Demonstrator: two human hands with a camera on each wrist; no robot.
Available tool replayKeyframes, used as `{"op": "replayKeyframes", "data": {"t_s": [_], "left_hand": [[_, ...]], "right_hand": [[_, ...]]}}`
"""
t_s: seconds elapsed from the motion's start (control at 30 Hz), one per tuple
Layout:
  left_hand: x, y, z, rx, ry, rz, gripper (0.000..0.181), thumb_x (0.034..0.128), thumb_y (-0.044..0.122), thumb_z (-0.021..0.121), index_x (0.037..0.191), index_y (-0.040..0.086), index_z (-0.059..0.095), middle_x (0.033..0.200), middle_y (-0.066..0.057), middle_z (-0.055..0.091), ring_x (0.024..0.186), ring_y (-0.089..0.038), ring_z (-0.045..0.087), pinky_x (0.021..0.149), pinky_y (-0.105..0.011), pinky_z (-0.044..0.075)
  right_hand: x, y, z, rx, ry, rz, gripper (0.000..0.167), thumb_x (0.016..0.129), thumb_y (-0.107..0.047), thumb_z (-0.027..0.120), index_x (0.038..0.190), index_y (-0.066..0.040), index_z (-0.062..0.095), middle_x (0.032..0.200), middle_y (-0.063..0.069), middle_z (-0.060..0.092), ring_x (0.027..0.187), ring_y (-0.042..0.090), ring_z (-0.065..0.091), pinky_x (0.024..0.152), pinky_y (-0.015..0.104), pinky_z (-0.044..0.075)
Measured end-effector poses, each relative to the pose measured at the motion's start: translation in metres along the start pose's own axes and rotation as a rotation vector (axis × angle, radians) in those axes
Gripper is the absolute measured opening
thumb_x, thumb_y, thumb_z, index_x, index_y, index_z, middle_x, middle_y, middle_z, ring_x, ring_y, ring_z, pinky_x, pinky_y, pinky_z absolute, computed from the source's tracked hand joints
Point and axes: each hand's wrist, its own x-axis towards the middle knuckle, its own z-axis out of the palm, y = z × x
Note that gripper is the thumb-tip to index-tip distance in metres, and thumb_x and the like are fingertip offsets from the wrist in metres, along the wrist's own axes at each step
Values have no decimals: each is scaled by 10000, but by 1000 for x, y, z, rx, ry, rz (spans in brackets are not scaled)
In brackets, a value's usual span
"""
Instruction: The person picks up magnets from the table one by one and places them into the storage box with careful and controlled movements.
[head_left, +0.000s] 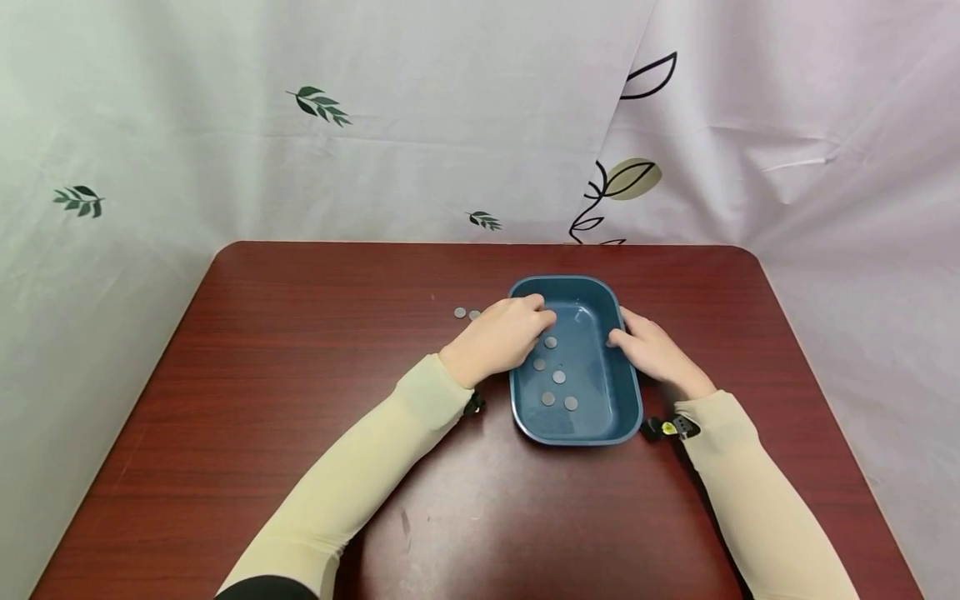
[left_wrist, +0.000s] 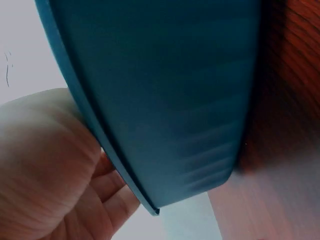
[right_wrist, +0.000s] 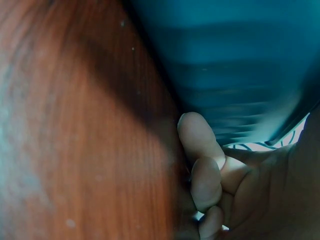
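Observation:
A blue rectangular tray stands on the table, with several small silver-grey coins on its floor. My right hand grips the tray's right side, its thumb over the rim and its fingers along the outer wall. Across the left rim reaches my left hand, its fingers bent down inside the tray near the coins. Its fingertips are hidden, so whether they pinch a coin cannot be seen. In the left wrist view the palm lies beside the tray's rim. More coins lie on the table beyond the left hand.
The dark red wooden table has rounded far corners. Behind it and at both sides hangs a pale curtain with leaf prints. Dark straps with small devices sit at the wrists.

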Motion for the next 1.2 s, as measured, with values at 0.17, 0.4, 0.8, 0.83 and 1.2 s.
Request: {"op": "replayKeyframes", "data": {"t_s": [0.17, 0.4, 0.8, 0.83, 1.2], "left_hand": [[5, 4, -1, 32, -67, -46, 169, 1015, 112, 600, 1078, 125, 757, 955, -50, 632, 863, -163, 610, 727, -263, 548], [8, 9, -1, 106, -100, -94, 104, 900, 134, 759, 998, 165, 772, 980, -26, 686, 901, -200, 682, 765, -340, 608], [18, 18, 4, 155, -128, -145, 152, 951, 295, 751, 992, 155, 790, 976, -55, 746, 867, -228, 723, 751, -351, 625], [18, 19, 4, 156, -133, -148, 156, 945, 302, 758, 994, 157, 790, 969, -52, 747, 864, -226, 723, 748, -351, 625], [21, 21, 6, 190, -175, -162, 157, 891, 309, 808, 946, 163, 782, 863, -30, 740, 779, -201, 712, 675, -336, 621]], "right_hand": [[1, 0, 0, -11, -1, -7, 531, 954, -148, 497, 1475, -48, 479, 1310, 224, 650, 976, 294, 682, 885, 422, 525], [2, 0, 0, -7, -10, 2, 541, 957, -158, 493, 1488, -56, 466, 1309, 219, 654, 976, 290, 682, 884, 416, 523], [1, 0, -1, -2, -6, 3, 537, 955, -150, 501, 1482, -48, 473, 1282, 229, 665, 936, 270, 696, 855, 387, 536], [1, 0, -1, 0, -7, 5, 537, 954, -152, 501, 1480, -48, 474, 1277, 229, 667, 935, 270, 697, 856, 387, 536], [0, 0, 0, -13, -1, -14, 534, 949, -144, 504, 1474, -48, 481, 1286, 228, 660, 943, 277, 693, 869, 402, 532]]}}
